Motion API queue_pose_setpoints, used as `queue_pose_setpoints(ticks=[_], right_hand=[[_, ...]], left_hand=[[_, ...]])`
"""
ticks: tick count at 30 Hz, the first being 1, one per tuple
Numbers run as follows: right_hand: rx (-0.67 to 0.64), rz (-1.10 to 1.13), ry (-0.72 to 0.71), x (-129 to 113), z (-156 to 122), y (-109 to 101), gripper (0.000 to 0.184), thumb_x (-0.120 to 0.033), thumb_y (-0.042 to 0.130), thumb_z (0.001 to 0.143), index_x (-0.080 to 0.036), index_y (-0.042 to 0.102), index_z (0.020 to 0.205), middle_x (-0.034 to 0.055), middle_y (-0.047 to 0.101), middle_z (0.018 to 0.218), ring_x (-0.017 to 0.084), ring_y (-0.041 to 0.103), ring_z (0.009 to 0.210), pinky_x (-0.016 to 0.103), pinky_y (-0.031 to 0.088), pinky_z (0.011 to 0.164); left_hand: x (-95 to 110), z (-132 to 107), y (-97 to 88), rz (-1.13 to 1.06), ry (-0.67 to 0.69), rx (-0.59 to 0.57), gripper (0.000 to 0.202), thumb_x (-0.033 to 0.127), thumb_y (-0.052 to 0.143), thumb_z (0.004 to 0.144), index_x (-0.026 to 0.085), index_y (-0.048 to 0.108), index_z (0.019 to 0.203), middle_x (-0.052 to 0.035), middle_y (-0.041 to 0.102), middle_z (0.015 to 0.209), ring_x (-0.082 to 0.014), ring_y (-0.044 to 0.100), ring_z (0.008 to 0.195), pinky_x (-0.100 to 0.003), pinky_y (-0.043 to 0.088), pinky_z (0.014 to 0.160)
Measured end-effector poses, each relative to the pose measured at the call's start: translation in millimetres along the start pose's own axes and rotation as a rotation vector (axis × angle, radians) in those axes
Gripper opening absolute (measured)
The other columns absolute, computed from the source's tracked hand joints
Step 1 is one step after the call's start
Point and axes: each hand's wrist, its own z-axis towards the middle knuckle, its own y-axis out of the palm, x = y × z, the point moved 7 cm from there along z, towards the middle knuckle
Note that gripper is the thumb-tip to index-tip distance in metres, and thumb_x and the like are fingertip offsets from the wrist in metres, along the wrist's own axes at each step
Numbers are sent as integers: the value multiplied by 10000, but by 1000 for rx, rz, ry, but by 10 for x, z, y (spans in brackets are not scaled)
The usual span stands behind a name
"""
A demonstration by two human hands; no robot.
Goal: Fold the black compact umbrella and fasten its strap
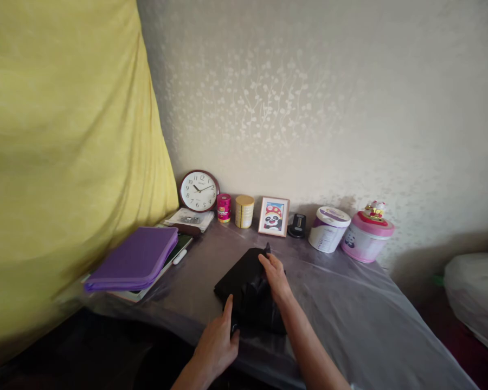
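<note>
A black fabric item (244, 287), soft and creased, lies near the front of the table; its exact kind does not show. My right hand (274, 273) grips its upper right side, where a small pointed tip of fabric sticks up past the fingers. My left hand (222, 336) is at its lower left edge, index finger stretched along the fabric and thumb below. Between that thumb and finger shows a small dark part with a pale ring mark, perhaps belonging to the black item. The other left fingers are curled and partly hidden.
A grey-covered table (341, 309) holds a purple folder (134, 257) on the left. Along the wall stand a round clock (199, 190), a pink can (223, 208), a yellow can (244, 211), a panda picture frame (274, 216), a black device (297, 225), a white tub (328, 230) and a pink tub (366, 238).
</note>
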Motion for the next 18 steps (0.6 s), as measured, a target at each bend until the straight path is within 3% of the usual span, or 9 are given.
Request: queue_pose_setpoints(ticks=[6,11,16,18], right_hand=[[-26,-172,44,238,166,230,310,-375,541,723,-150,559,935,2,603,677,134,578,605,215,454,493],[-38,-320,76,462,249,265,333,-325,489,760,-143,502,1039,40,632,789,153,618,675,237,502,527],[-34,-413,62,593,346,247,320,-308,508,757,-173,491,1047,38,650,818,151,628,655,242,505,523],[-40,-443,50,605,364,252,320,-310,506,760,-168,489,1046,51,655,840,154,632,669,244,500,531]], left_hand=[[21,6,-45,12,21,-46,693,252,395,804,125,46,1389,-116,578,1138,-176,564,983,-234,365,818],[40,-14,-35,82,20,-26,684,266,381,812,109,46,1387,-114,604,1078,-192,582,933,-251,396,779],[31,-130,-46,83,-3,96,659,270,330,843,123,-9,1388,-149,393,1315,-166,553,995,-223,398,804],[63,-173,-58,103,9,116,669,254,327,847,181,-60,1387,-131,398,1297,-154,567,956,-214,409,770]])
